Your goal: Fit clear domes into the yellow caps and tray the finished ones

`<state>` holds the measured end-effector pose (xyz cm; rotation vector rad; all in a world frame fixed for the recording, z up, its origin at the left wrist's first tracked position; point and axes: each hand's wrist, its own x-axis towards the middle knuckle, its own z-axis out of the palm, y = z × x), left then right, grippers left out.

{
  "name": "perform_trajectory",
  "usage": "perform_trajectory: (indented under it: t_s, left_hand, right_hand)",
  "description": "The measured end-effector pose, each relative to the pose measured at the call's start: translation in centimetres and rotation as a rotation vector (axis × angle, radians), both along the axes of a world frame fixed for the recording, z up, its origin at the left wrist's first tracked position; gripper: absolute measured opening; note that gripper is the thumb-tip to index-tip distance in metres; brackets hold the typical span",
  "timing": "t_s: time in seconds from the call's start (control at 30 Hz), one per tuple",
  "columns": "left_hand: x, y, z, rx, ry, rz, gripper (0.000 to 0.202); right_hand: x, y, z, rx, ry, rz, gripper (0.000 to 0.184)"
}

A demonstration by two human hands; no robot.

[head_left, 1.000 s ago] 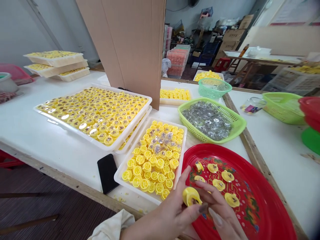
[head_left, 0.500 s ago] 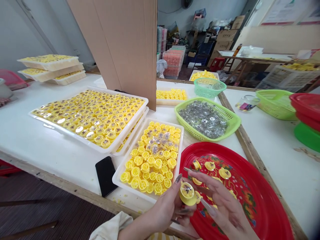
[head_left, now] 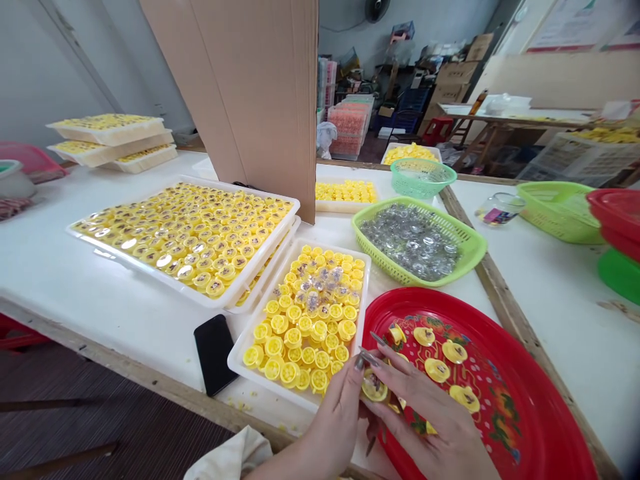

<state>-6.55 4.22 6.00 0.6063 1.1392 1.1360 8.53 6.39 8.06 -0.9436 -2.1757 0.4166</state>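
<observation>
Between my two hands is a small yellow toy teacup (head_left: 374,387) with a clear domed top and a dark printed picture. My left hand (head_left: 335,413) grips it from the left side. The fingers of my right hand (head_left: 425,413) close over its top and right side, so much of the cup is hidden. Under my right hand lies a red round tray (head_left: 530,373) with several finished-looking yellow cups (head_left: 454,351) on it. Left of my hands, a white tray (head_left: 240,347) holds many yellow cups (head_left: 293,338), with clear discs (head_left: 313,299) piled over some.
A green basket (head_left: 470,257) of clear plastic domes (head_left: 415,240) stands behind the red tray. Large white trays of covered cups (head_left: 195,233) lie at left, beside an upright cardboard sheet (head_left: 260,100). A black phone (head_left: 214,353) rests near the table's front edge.
My right hand has moved left, and its fingers have closed onto the toy teacup. The cup has tilted slightly in my left hand. The view has shifted a little.
</observation>
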Motion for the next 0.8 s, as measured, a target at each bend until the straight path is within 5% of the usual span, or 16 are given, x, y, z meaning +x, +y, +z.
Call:
perform_trajectory:
  t_s: [0.23,0.43,0.67,0.8]
  left_hand:
    - [0.3,0.4,-0.2,0.093,-0.178,0.036,0.057]
    - [0.2,0.7,0.3,0.011,-0.218,-0.044,0.07]
    - [0.2,0.9,0.7,0.017,-0.168,-0.12,0.081]
    - [-0.2,0.9,0.1,0.066,-0.154,-0.119,0.081]
  right_hand:
    - [-0.7,-0.8,-1.0,0.041,0.127,-0.127,0.039]
    - [1.7,-1.0,-2.4,0.254,-0.18,0.032,0.042]
    - [2.3,-0.8,-0.1,0.598,-0.407,0.097,0.034]
    - [2.6,0.1,-1.0,0.651,-0.412,0.066,0.038]
